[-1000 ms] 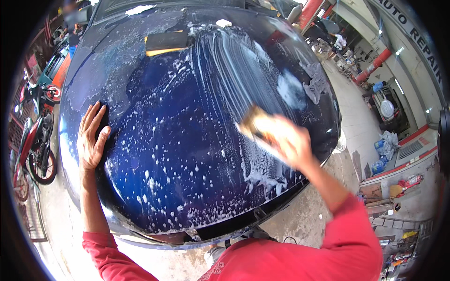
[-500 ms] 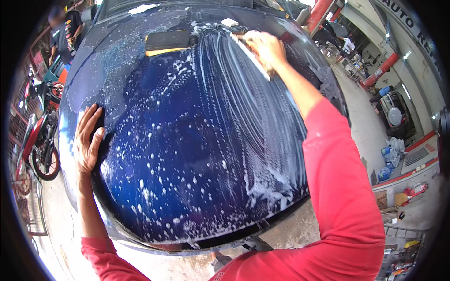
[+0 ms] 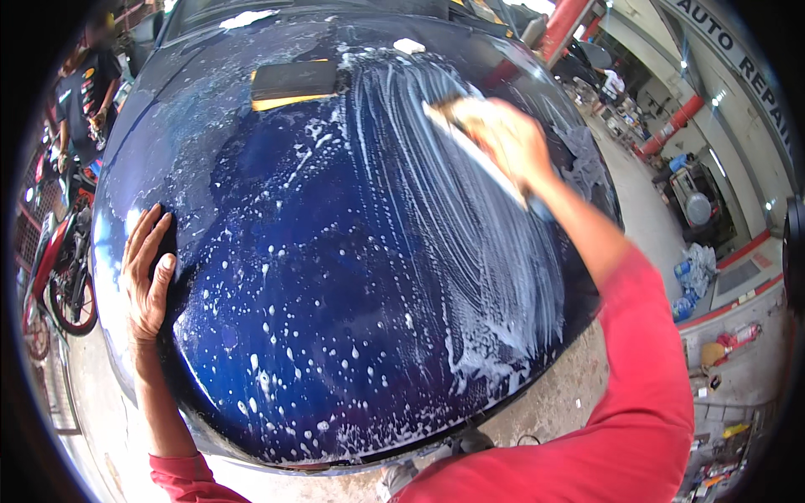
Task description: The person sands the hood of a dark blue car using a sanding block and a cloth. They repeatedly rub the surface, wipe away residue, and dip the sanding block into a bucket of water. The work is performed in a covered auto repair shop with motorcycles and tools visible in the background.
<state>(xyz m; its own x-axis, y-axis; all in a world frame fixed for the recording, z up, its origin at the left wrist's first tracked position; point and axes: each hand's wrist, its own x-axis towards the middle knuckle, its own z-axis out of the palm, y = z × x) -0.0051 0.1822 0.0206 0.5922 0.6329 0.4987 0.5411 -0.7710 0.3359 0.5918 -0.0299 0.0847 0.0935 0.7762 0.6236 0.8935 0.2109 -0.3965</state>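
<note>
A dark blue car hood fills the middle, wet and spotted with white suds. My left hand lies open with its palm on the hood's left side, fingers pointing away from me. Gripped in my right hand is a long flat block with a pale lower edge, pressed to the hood's right half. Streaky white foam surrounds it; my fingers hide most of its top and blur a little. Beyond, on the hood, rest a black-and-yellow rectangular pad and a small white piece.
A person in a dark shirt stands at the far left, close to a red motorcycle. On the right are a red post, plastic-wrapped blue bottles and tools on the floor. A crumpled white cloth lies near the windshield.
My right hand and the block have moved right and nearer to me over the foam. The left hand stays flat on the hood. The person at the left has come closer.
</note>
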